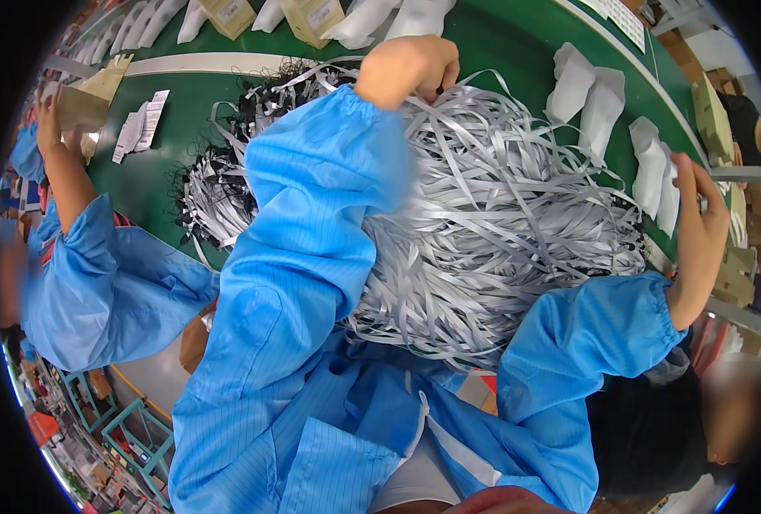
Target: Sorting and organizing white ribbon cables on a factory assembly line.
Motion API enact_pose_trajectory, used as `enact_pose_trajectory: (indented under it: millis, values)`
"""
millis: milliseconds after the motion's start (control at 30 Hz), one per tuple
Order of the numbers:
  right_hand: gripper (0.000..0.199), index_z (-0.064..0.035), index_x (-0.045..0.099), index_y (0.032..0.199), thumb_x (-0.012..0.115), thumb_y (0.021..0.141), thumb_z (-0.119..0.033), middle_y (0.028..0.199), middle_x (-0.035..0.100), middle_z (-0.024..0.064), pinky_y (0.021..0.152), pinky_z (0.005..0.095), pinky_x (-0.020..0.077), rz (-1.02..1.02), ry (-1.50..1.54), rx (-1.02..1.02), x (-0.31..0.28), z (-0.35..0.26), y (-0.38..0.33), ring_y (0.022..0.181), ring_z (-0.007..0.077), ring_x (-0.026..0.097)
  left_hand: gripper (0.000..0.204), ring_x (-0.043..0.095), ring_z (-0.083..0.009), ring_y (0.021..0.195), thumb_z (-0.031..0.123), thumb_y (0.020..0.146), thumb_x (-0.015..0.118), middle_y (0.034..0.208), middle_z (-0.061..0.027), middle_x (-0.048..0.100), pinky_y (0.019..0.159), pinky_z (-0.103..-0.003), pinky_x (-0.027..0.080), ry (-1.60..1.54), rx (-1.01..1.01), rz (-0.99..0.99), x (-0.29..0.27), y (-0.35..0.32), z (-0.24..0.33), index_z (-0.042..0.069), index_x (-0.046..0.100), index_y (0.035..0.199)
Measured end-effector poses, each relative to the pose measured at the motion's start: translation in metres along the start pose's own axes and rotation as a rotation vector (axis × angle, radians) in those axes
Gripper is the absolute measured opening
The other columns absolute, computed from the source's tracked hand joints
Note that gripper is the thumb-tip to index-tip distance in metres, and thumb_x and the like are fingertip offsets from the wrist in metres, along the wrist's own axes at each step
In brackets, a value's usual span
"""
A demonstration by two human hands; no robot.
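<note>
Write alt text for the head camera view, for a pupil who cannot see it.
A large heap of silvery-grey straps lies on a green table, with a person's left hand bent down at its far edge and right hand out past its right side, beside white pouches. A co-worker in blue is at the left.

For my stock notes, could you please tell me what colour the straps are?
The straps are silvery grey, best seen in the head view.
</note>
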State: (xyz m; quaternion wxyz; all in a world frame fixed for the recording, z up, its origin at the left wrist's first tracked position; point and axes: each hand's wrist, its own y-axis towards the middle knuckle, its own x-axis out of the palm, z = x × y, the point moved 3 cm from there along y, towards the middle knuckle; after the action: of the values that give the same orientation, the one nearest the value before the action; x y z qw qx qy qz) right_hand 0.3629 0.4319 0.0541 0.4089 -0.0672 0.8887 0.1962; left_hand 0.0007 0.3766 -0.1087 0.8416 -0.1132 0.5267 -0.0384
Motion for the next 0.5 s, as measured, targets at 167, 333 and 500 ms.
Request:
enact_pose_trajectory:
  millis: [167,333,500]
  values:
    - [0.036,0.0031,0.07,0.107,0.071,0.091,-0.029,0.096,0.07,0.0097,0.083,0.0267,0.0458,-0.081,0.021,-0.093,0.03,-0.031,-0.002,0.089,0.0138,0.061,0.023,0.069,-0.0235,0.073,-0.001,0.071,0.073,0.088,-0.0108,0.073,0.061,-0.037,0.054,-0.081,0.02,0.145,-0.026,-0.021,0.006,0.007,0.072,0.092]
    - [0.036,0.0003,0.069,0.111,0.074,0.089,-0.028,0.105,0.07,0.008,0.083,0.0264,0.0476,-0.209,0.307,-0.323,0.073,-0.057,0.007,0.089,0.0138,0.063,0.014,0.065,-0.0196,0.071,0.002,0.084,0.067,0.085,-0.0109,0.069,0.065,-0.032,0.052,-0.214,0.328,0.328,-0.098,-0.078,0.07,0.001,0.068,0.098]
    - [0.027,-0.0033,0.066,0.116,0.065,0.094,-0.019,0.1,0.069,0.0047,0.081,0.0259,0.0475,-0.675,0.785,-0.572,0.128,-0.102,-0.021,0.094,0.0137,0.062,0.018,0.059,-0.0169,0.072,0.008,0.097,0.059,0.088,-0.012,0.063,0.071,-0.03,0.051,-0.547,0.602,0.602,-0.121,-0.142,0.119,-0.003,0.062,0.11]
